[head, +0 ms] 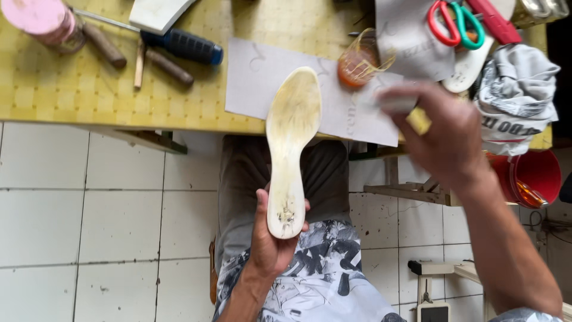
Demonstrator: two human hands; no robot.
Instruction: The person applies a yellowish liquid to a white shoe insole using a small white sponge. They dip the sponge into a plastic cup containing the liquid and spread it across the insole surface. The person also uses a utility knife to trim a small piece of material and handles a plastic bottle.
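Observation:
My left hand (268,238) grips the heel end of a cream-coloured shoe insole (291,140), which points away from me, its toe over the edge of the yellow table (71,89). The insole's surface looks streaked with yellowish glue. My right hand (444,134) is raised at the table's edge and pinches a small pale, blurred piece (396,104) between its fingers. A small jar of orange glue (357,62) with stringy threads stands just left of that hand on a grey sheet of paper (256,74).
On the table lie wooden-handled tools (170,65), a blue-handled tool (187,46), a pink-lidded jar (42,18), red and green scissors (456,24) and a crumpled cloth (515,89). A red bucket (536,173) stands at the right. White floor tiles (89,226) lie below.

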